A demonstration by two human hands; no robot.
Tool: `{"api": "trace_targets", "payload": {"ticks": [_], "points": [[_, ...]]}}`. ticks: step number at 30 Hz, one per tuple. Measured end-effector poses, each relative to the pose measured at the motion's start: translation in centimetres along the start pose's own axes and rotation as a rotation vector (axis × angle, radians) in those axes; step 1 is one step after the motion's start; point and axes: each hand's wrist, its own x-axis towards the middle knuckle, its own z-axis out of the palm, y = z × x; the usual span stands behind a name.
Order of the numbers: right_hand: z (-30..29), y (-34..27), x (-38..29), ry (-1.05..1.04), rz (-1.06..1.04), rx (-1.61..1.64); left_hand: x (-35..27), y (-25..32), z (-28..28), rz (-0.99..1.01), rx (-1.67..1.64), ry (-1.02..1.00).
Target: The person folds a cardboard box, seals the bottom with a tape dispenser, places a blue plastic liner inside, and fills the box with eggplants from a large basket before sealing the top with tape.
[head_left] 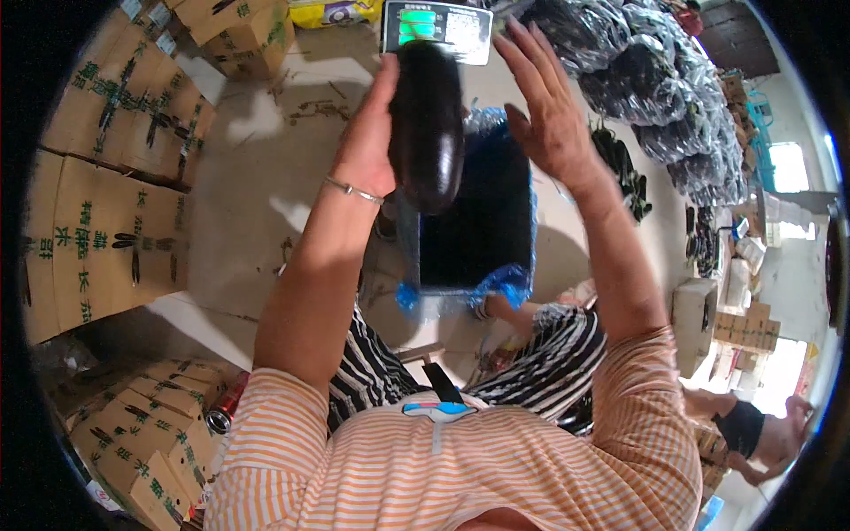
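My left hand [367,143], with a bracelet at the wrist, holds a large glossy dark eggplant [430,133] along its left side. The eggplant's rounded end points toward me, and its other end reaches up to a digital scale display [436,33]. Apart from the eggplant, my right hand [548,109] is raised on the right with its fingers spread and nothing in it. Below both hands stands a box lined with blue plastic film [533,219]. Its inside looks black, so I cannot tell what lies in it.
Printed cardboard cartons [119,232] stand stacked on the left, with more cartons [143,438] at lower left beside a red can [229,401]. Dark plastic bags [637,79] are piled at upper right. Loose eggplants [621,166] lie near them. Another person [750,431] bends at far right.
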Motion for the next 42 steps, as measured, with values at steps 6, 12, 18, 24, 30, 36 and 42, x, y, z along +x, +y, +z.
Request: {"api": "trace_targets", "payload": {"ticks": [6, 12, 18, 24, 30, 36, 42], "points": [[-7.8, -0.1, 1.5, -0.52, -0.442, -0.293, 0.1, -2.7, 1.0, -0.22, -0.06, -0.151], [-10.4, 1.0, -4.1, -0.591, 0.867, 0.59, 0.7, -0.2, -0.6, 0.277, 0.251, 0.577], [-3.9, -1.4, -9.3, -0.41, 1.559, 1.144, -3.9, -10.6, 3.6, -0.463, 1.785, -0.445], [6.0, -2.0, -12.0, -0.415, 1.898, 1.083, -7.0, -16.7, 2.4, -0.34, 1.977, -0.835], [15.7, -0.8, -17.0, -0.392, 1.872, 0.898, -8.2, -14.2, 4.7, 0.135, 1.873, -0.905], [20.2, -1.8, -18.5, -0.646, 1.53, 0.367, -11.7, -13.8, 4.6, 0.066, 1.568, -1.181], [22.4, -0.2, -21.9, -1.063, 1.045, -0.047, -11.9, -15.9, 4.3, -0.557, 1.687, -1.142]]}}
